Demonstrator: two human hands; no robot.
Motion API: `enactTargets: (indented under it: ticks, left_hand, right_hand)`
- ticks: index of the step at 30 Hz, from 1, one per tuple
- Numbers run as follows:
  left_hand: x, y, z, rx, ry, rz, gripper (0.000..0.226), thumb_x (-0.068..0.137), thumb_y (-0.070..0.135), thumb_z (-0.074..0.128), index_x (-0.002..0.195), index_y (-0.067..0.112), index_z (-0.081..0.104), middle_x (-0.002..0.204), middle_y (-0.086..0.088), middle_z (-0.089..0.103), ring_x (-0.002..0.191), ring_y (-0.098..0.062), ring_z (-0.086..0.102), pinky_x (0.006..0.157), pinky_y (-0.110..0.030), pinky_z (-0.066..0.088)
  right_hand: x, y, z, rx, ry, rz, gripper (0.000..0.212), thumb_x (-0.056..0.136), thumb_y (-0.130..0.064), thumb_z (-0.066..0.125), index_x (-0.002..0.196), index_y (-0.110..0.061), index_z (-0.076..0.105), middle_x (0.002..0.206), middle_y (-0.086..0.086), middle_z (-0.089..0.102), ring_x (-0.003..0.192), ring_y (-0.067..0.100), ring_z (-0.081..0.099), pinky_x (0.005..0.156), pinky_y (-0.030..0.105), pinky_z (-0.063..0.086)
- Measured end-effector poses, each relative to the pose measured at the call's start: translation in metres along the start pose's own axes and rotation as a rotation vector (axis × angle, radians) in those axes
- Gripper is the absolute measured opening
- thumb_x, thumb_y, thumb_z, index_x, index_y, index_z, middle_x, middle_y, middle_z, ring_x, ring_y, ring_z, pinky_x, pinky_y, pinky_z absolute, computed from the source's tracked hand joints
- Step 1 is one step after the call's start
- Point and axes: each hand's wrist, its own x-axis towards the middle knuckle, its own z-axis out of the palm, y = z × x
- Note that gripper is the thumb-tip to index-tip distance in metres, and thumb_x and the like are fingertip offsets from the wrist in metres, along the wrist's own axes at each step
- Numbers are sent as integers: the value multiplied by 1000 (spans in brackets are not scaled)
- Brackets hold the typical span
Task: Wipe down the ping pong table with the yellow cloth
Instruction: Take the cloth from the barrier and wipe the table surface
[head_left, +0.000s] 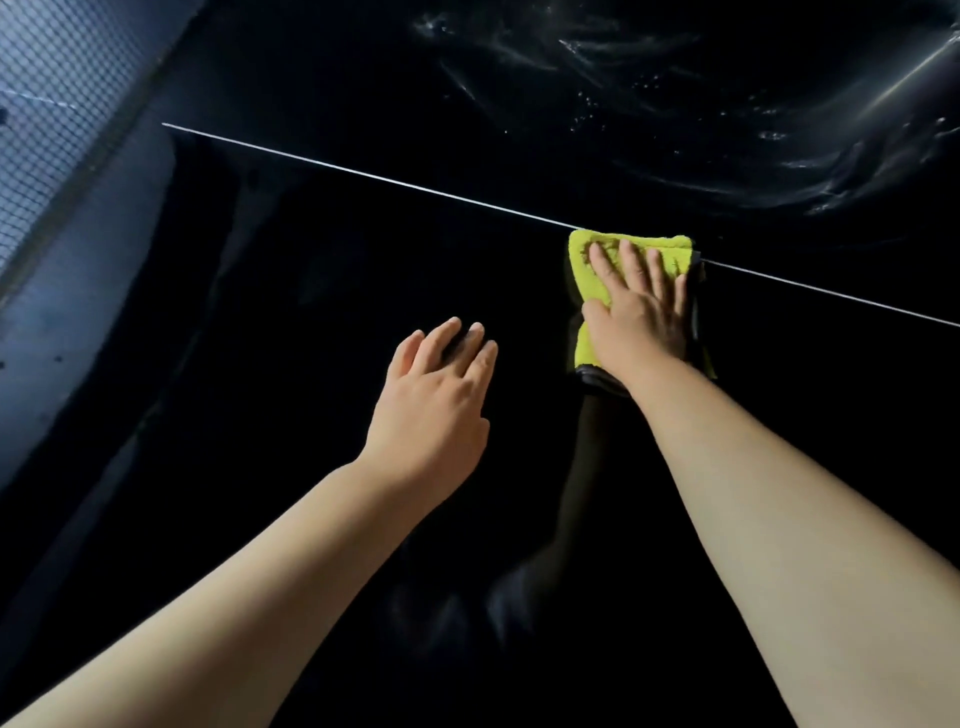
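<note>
head | right hand (642, 318) flat on yellow cloth (583, 270) | left hand (431, 402) flat, empty | net (49, 109) left, streaks (737, 135) beyond

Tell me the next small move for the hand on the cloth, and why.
Probably slide the right hand, pressed flat on the yellow cloth at the white line, forward and rightward across the line: whitish streaks show on the ping pong table there, while the near side looks uniformly dark.
</note>
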Motion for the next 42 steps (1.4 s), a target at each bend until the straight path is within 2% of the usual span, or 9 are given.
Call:
enactTargets:
  ticks: [3,8,11,14,23,28,33,38,42]
  left_hand:
    - [12,12,9,11,6,40,74,71,28,69,139,11,44,146,-6,41,139,-27,27,113,-45,19]
    - [14,2,12,22,33,34,74,78,33,64,143,14,37,151,-3,32,143,-24,17,115,-43,11]
    - [7,-20,12,25,33,0,73,81,36,61,145,14,33,153,-2,29,144,-23,13,116,-41,7]
    - [-4,-48,11,-1,28,-62,72,84,38,57,146,15,30,154,-1,25,145,-22,9,116,-40,4]
    - [-40,-149,-8,-31,73,-217,70,82,34,61,144,15,35,152,-1,30,143,-22,14,114,-38,5]
    - [-78,-209,-20,-3,74,-285,74,69,30,74,135,10,50,142,-6,47,136,-28,32,111,-41,13]
    - [-118,-262,-38,26,109,-330,74,69,31,74,135,9,50,142,-7,46,137,-28,29,112,-46,16]
    - [-152,-300,-51,97,164,-302,60,76,25,59,132,4,53,141,-13,46,136,-30,29,111,-51,18]
    - [-173,-310,-50,87,152,-295,62,73,24,54,132,4,52,142,-14,45,137,-30,28,112,-52,17]
  right_hand:
    - [6,50,-11,9,-11,120,61,98,-39,33,152,-48,6,163,-11,-5,150,15,-10,120,44,-11]
    - [6,70,-18,66,-27,381,60,98,-46,32,148,-56,2,161,-2,-22,145,27,-26,116,55,-13]
    - [13,51,-16,49,-50,387,60,99,-40,28,151,-51,0,162,2,-18,146,32,-23,113,61,-15]
    - [16,23,-10,24,-54,345,59,100,-38,27,152,-49,-1,162,-1,-15,147,30,-20,114,59,-16]
    - [20,-145,20,-60,-23,77,58,101,-45,23,152,-47,-4,162,2,-16,147,32,-21,114,58,-17]
    - [26,-245,30,-78,-18,-21,59,100,-46,22,152,-46,-6,162,4,-18,146,33,-22,113,60,-17]
    - [36,-341,39,-95,-28,-102,60,100,-45,21,153,-43,-7,162,7,-17,146,36,-21,112,62,-18]
    - [48,-420,45,-103,-49,-181,61,99,-44,23,153,-43,-4,162,8,-15,146,37,-20,112,62,-16]
    - [57,-462,46,-128,-66,-228,61,99,-43,25,153,-44,-3,163,7,-14,147,36,-18,112,63,-15]
